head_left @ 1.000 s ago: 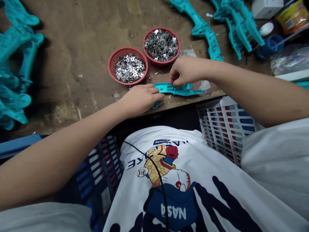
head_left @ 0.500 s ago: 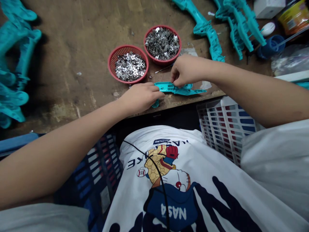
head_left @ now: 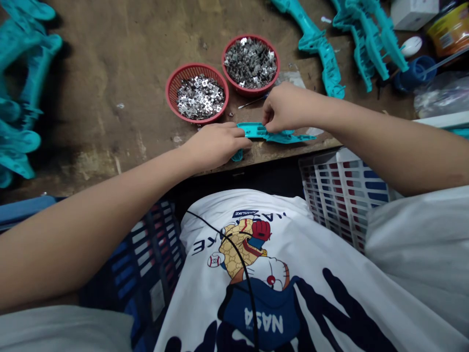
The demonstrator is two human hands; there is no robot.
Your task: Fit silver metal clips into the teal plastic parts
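A turquoise plastic shell part lies along the front edge of the table, its hollow side up. My left hand is closed around its left end. Over its middle, my right hand has thumb and fingertips pinched together; whatever they hold, if anything, is hidden. Just beyond the hands stand two red plastic baskets of small shiny metal pieces: the left basket and the right basket. A thin screwdriver-like tool lies between the right basket and my right hand.
Turquoise parts are piled at the left, with more turquoise parts at the back right. A blue cup, a white box and a clear plastic bag sit at the right. Below the table edge stands a white crate.
The view has shifted slightly. Both hands stay at the same places on the turquoise part, with hardly any visible movement.
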